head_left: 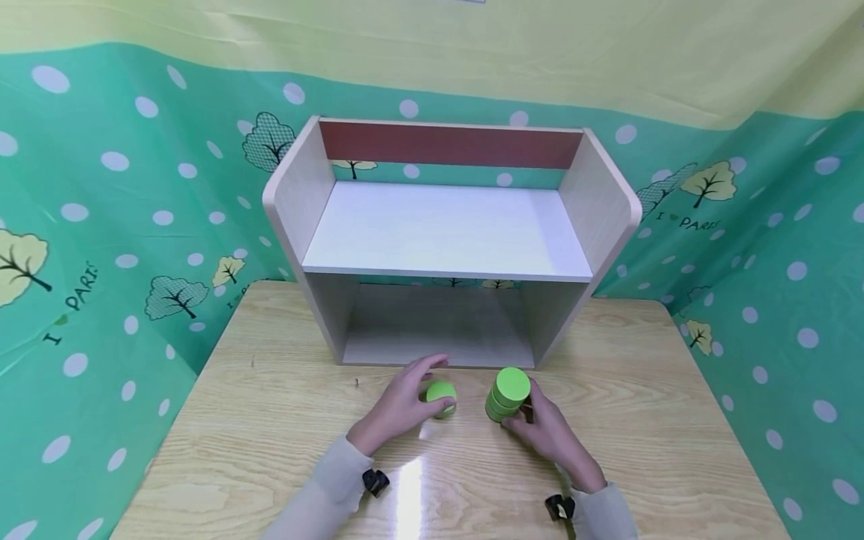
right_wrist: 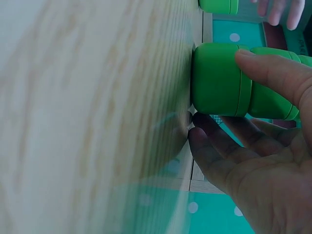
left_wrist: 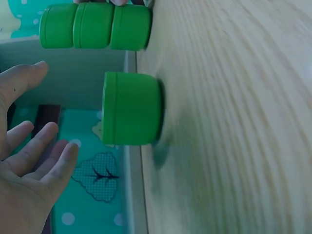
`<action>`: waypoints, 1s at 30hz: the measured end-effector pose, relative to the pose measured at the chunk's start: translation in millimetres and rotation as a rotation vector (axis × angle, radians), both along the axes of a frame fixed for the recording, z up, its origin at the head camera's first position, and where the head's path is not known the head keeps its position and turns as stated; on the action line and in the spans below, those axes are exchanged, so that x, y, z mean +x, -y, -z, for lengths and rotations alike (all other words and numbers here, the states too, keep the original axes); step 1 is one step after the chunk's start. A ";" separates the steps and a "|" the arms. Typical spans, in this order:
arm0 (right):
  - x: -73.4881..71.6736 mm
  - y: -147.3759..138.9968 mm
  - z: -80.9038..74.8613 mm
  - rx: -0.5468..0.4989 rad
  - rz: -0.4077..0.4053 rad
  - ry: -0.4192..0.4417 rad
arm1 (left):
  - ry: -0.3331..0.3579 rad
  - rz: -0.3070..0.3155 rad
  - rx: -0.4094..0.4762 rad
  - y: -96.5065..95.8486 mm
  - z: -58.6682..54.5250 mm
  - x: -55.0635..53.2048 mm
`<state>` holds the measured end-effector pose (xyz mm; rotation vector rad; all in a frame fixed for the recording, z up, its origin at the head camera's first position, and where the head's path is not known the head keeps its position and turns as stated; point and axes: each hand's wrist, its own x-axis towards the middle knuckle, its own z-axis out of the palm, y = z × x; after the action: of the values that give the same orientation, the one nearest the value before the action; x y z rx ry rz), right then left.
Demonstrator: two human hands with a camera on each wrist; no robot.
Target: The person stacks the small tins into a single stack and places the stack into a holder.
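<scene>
Grip (head_left: 548, 433) at right, loosely curled, apparently touching green stack (head_left: 511, 385).

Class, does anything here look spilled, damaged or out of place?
Nothing looks spilled or damaged; the green stack by the right hand and the single green container by the left hand both stand upright. A small dark speck on the table before the shelf looks odd, though too small to identify.

Left hand (left_wrist: 27, 187), fingers spread, near but apart from a lone green cylinder (left_wrist: 131, 108) on the wood-grain table (left_wrist: 234, 122). Stack of three green cylinders (left_wrist: 92, 27) close by. Tree-print teal curtain (left_wrist: 97, 178) behind.
</scene>
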<state>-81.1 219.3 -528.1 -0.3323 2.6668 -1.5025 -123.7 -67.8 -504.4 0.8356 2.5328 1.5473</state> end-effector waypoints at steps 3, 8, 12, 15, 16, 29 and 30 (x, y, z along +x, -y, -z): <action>-0.1 -0.1 -0.4 -0.003 -0.002 -0.006 | 0.012 0.005 -0.004 3.2 3.6 0.1; -0.2 -1.0 -0.3 0.015 0.009 0.005 | 0.038 0.018 -0.005 7.0 9.1 1.3; -0.4 -1.1 0.3 0.027 0.012 0.017 | 0.056 0.017 -0.005 9.5 14.3 2.1; -0.5 -1.1 0.6 0.027 0.006 0.020 | 0.074 0.018 0.006 10.7 17.8 2.1; -0.4 -1.0 0.4 0.027 0.006 0.020 | 0.077 0.017 0.007 10.9 18.6 2.0; -0.7 -0.1 0.6 0.038 0.008 0.009 | 0.139 0.012 0.009 11.9 31.8 3.6; -0.9 0.0 0.4 0.038 0.008 0.008 | 0.145 0.010 0.009 12.1 32.2 3.7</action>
<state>-82.0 219.3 -528.5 -0.3136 2.6900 -1.4494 -120.0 -79.9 -536.6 0.7085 2.4178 1.5572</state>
